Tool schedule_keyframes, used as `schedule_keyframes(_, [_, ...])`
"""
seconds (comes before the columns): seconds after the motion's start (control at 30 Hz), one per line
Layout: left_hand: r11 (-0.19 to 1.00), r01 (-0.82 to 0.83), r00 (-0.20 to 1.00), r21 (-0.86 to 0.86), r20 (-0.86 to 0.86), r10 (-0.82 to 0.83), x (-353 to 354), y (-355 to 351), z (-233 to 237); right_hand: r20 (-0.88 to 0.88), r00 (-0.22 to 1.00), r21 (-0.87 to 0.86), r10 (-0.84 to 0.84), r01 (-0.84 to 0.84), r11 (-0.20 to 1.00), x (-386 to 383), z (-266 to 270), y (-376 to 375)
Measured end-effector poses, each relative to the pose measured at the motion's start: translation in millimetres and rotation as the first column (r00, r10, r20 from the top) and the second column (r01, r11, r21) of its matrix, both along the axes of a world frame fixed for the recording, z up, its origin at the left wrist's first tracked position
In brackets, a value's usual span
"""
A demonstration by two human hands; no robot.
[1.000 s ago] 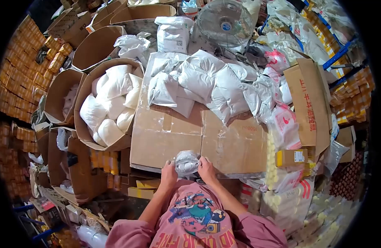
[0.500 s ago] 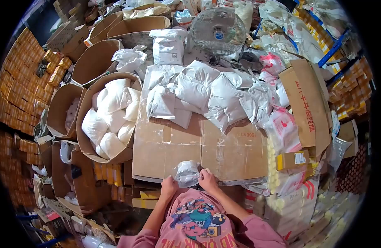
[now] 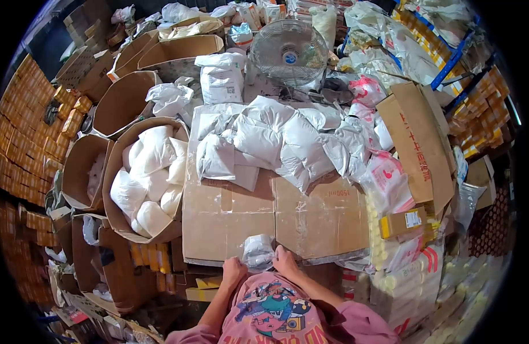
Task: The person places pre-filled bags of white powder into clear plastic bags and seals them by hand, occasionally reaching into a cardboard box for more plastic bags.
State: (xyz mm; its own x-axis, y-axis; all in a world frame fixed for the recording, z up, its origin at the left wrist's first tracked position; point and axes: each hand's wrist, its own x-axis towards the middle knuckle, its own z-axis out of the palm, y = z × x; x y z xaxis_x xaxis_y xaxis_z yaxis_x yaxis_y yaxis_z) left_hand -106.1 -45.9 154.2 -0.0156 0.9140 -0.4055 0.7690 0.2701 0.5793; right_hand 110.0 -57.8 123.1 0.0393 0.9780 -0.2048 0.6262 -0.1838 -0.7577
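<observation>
A small clear plastic bag with whitish contents (image 3: 258,251) lies at the front edge of the cardboard-covered table (image 3: 230,221), close to my body. My left hand (image 3: 234,270) is closed at the bag's left side, fingers curled on its edge. On the other side, my right hand (image 3: 284,261) pinches the bag's right edge. Beyond them, several filled white bags (image 3: 301,146) lie in a heap across the back half of the table.
Left of the table stands a round-edged carton (image 3: 175,225) full of white bags. A fan (image 3: 289,57) and an upright white sack (image 3: 220,80) are at the back. On the right are a tall cardboard flap (image 3: 416,143) and a small yellow-brown box (image 3: 399,223).
The whole view has shifted, so the table and goods appear lower in the frame. Both hands keep their places on the small bag.
</observation>
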Motion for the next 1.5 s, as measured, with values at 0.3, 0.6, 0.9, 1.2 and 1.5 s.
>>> schedule_keyframes(0.3, [0.999, -0.008, 0.999, -0.044, -0.045, 0.006, 4, 6, 3, 0.054, 0.997, -0.135, 0.048, -0.041, 0.990, -4, 18, 2])
schedule_keyframes(0.6, [0.995, -0.051, 0.998, -0.080, 0.032, 0.054, 5, 13, 1, 0.117, 0.959, -0.190, -0.258, 0.276, 0.942, 10, 7, 3])
schedule_keyframes(0.9, [0.998, -0.052, 0.996, -0.037, 0.070, 0.054, 8, 24, -12, -0.035, 0.956, -0.277, -0.291, 0.271, 0.922, 14, 3, 5])
schedule_keyframes(1.2, [0.994, -0.105, 0.990, -0.024, 0.094, 0.107, -8, 23, -3, 0.197, 0.946, -0.085, -0.258, 0.279, 0.957, -4, 5, 10])
schedule_keyframes(1.5, [0.999, 0.047, 0.996, 0.001, 0.077, -0.047, -13, 26, 5, 0.148, 0.981, -0.153, -0.126, 0.149, 0.977, -8, 4, 7])
